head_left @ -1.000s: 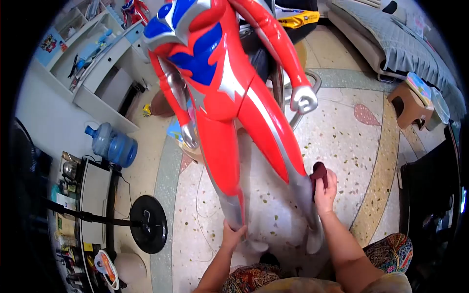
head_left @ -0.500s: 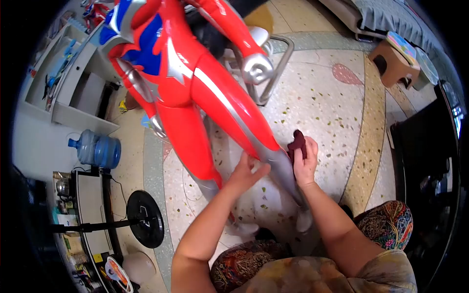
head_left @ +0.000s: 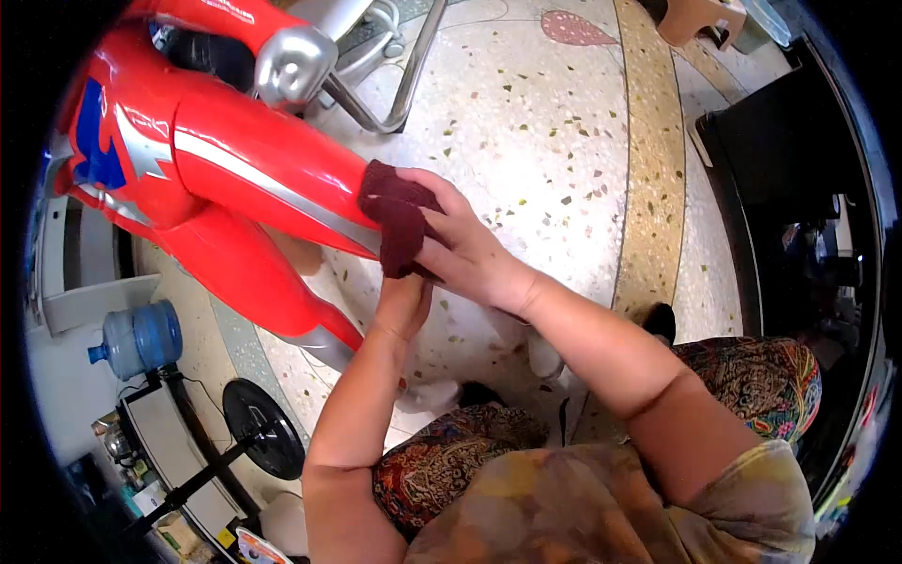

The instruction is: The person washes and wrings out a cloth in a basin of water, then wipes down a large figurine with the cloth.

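A large glossy superhero figure (head_left: 272,155) in red, silver and blue fills the upper left, one leg stretched toward me. My right hand (head_left: 470,252) grips a dark maroon cloth (head_left: 404,230) and presses it on that leg around the knee. Part of the cloth hangs down over the near side. Just below it is my left hand (head_left: 406,303), at the underside of the same leg. Its fingers are hidden behind the cloth and my right hand. The figure's silver fist (head_left: 293,68) is up and to the left of the cloth.
Behind the figure stands a metal tube frame (head_left: 413,89). A blue water jug (head_left: 146,336) and a round black stand base (head_left: 265,428) are on the left. At right is a large black screen (head_left: 780,179). A brown stool (head_left: 700,21) sits at the upper right.
My view has turned so the figure sits farther left and nearer. My right hand has brought the cloth onto the knee. My left hand has gone under the leg.
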The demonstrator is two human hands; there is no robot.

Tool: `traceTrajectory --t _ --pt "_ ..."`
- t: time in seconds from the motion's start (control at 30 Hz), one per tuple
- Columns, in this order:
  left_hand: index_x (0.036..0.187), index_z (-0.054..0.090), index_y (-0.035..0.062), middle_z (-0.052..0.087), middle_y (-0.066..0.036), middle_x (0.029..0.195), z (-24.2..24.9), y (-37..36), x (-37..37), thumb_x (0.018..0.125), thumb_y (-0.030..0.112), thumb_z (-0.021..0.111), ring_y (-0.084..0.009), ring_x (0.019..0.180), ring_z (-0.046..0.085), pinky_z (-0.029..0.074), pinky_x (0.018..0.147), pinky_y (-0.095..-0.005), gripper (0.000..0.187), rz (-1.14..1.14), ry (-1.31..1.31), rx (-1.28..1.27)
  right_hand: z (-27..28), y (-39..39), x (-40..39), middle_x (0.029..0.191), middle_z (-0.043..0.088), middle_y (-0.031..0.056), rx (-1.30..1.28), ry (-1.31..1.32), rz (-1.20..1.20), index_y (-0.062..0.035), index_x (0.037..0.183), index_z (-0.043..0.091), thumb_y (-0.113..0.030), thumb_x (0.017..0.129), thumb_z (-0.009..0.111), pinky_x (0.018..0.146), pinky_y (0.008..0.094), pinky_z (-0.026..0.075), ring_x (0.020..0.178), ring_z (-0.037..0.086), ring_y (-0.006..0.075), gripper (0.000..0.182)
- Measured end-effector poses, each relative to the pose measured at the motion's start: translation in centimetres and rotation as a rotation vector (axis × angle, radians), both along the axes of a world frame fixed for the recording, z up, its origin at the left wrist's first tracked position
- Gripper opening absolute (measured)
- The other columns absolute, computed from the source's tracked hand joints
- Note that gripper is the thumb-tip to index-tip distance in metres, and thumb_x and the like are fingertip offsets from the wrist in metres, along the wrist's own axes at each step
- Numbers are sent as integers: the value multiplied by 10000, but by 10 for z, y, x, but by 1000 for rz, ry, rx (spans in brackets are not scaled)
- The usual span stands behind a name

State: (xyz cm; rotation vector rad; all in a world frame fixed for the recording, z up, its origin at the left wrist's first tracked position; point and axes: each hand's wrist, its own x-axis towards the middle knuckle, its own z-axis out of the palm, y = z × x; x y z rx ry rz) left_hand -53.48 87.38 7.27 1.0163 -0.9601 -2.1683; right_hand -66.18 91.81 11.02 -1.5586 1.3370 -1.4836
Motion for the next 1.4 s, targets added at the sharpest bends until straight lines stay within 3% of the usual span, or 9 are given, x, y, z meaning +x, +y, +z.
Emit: traceTrajectory --t 0.17,0.43,0.53,0.7,0.77,0.87,1.07,1.23,1.4 --pt "1250 355 59 458 -55 1187 -20 -4 15 780 336 648 -190 1090 453 381 920 -323 619 -110 165 -80 -33 40 3 1315 299 172 34 83 -102 -150 1203 509 -108 725 555 1004 414 263 1200 309 349 482" --pt "1158 412 52 505 -26 1070 -12 0 6 680 377 734 -151 992 485 388 880 -311 662 5 113 -111 -127 172 14 1281 317 176 303 654 -54 -181 1182 522 -83 580 679 940 458 336 1193 319 367 630" --pt "1157 414 53 504 -27 1064 -15 3 5 702 356 727 -152 969 485 398 860 -306 630 48 31 -105 -124 197 0 1261 341 174 356 567 49 -164 1151 533 -97 567 688 893 461 379 1173 342 353 607" --pt "1149 422 36 502 -33 1049 -12 3 1 722 294 721 -149 952 482 400 852 -299 582 62 -24 -128 -98 214 -13 1222 389 118 477 876 387 -183 1113 542 -212 641 654 814 419 426 1090 401 309 486" --pt "1138 432 31 507 -35 1040 -11 3 -1 719 288 720 -147 949 484 402 848 -299 570 82 -12 -140 -92 207 -14 1198 402 80 356 947 734 -202 1089 552 -277 665 642 784 402 432 1059 409 291 439" --pt "1120 449 23 515 -37 1025 -12 1 -2 720 276 717 -146 944 489 405 845 -299 544 91 -20 -160 -75 171 -5 1177 410 65 130 993 728 -191 1087 553 -287 691 607 737 385 434 1045 409 280 410" --pt "1122 453 17 518 -42 1026 -11 -1 0 727 265 711 -146 946 492 403 848 -296 533 66 -42 -176 -105 154 15 1102 471 88 304 1320 660 -118 960 638 -237 717 569 659 385 412 1046 406 276 279" --pt "1120 450 20 517 -42 1031 -13 1 -1 742 256 696 -143 945 494 403 840 -291 510 65 -1 -215 -101 156 44 928 561 86 604 1250 773 -107 800 657 -362 700 574 682 400 435 917 491 275 286" --pt "1135 439 33 510 -32 1025 -13 -1 1 754 251 684 -141 946 488 398 849 -292 503 27 24 -200 -91 143 41 1025 544 100 587 1080 874 -92 870 671 -261 702 617 657 378 444 970 481 270 244"
